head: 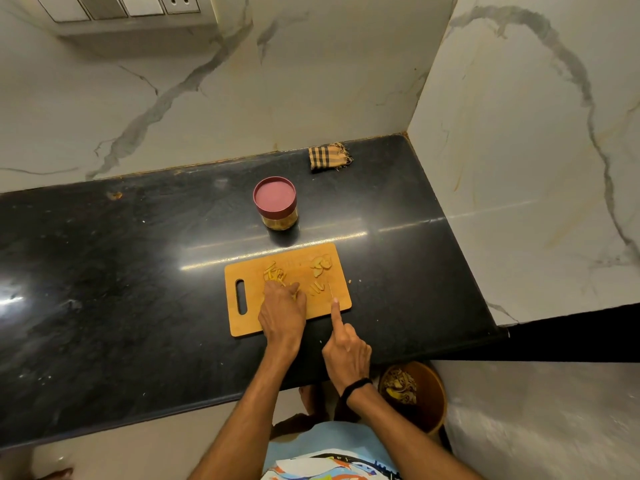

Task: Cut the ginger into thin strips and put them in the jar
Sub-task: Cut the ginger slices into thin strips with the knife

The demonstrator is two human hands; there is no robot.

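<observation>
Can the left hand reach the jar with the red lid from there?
Probably yes. The jar stands just behind the cutting board, and only cut ginger lies between it and the left hand. Its lid is on, though.

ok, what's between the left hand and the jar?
Head view: cut ginger strips at the left hand fingertips, then bare cutting board and a bare strip of black counter up to the jar.

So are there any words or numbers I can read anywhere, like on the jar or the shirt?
No text here can be read.
The jar: plain lid, no label shows.
The shirt: colourful print, too blurred to read any letters.
The switch panel: no marks legible.
</observation>
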